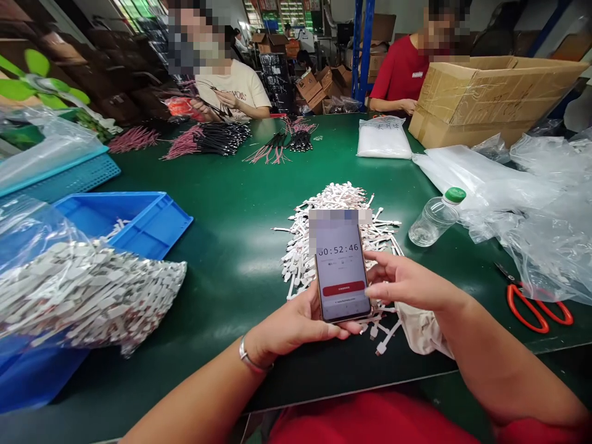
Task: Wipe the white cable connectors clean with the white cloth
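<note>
A smartphone (343, 271) showing a timer at 00:52:46 and a red bar is held over a pile of short white cables. My left hand (305, 320) is closed around its lower left side, with a silver bracelet on the wrist. Against the right edge of the phone, my right hand (400, 277) is closed, its thumb at the lower right of the screen; some of its fingers are hidden. The white cables (300, 256) with flat connectors spread behind and beneath the phone. A beige cloth (419, 330) lies partly under my right forearm.
To the left are a blue bin (157, 228) and a bag of wrapped cables (102, 296). On the right are a green-capped bottle (432, 221), orange-handled scissors (527, 308), plastic bags (490, 179) and a cardboard box (485, 92). Two people sit across the table near black-and-red cables (217, 138).
</note>
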Demonstrator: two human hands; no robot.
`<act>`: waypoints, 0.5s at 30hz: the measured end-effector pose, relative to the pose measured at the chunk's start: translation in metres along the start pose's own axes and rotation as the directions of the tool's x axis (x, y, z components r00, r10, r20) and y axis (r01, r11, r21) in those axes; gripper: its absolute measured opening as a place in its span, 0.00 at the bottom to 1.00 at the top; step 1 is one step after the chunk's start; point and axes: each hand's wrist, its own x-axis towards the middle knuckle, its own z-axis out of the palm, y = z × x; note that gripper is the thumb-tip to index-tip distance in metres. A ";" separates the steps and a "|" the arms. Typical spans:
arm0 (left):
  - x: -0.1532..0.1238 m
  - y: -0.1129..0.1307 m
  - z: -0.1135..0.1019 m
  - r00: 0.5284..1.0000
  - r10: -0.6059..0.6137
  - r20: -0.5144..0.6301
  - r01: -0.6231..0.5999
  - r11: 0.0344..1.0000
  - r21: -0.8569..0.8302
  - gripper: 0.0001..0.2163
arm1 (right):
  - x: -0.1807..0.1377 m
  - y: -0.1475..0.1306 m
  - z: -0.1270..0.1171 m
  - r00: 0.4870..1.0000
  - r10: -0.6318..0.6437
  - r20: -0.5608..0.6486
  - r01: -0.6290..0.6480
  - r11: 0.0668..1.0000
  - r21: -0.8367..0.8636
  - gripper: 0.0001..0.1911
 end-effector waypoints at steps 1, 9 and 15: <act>-0.001 0.001 -0.001 1.000 0.023 -0.009 -0.023 1.000 0.006 0.31 | 0.000 0.000 0.002 0.999 0.011 0.050 -0.009 0.999 -0.037 0.40; 0.000 0.002 -0.006 0.994 0.105 -0.021 -0.104 0.994 0.010 0.31 | 0.005 0.003 0.021 0.974 -0.079 0.212 0.061 0.994 0.089 0.32; 0.001 0.003 -0.007 0.993 0.119 0.001 -0.119 0.992 0.044 0.32 | 0.008 0.007 0.025 0.976 -0.078 0.203 0.046 0.986 0.159 0.29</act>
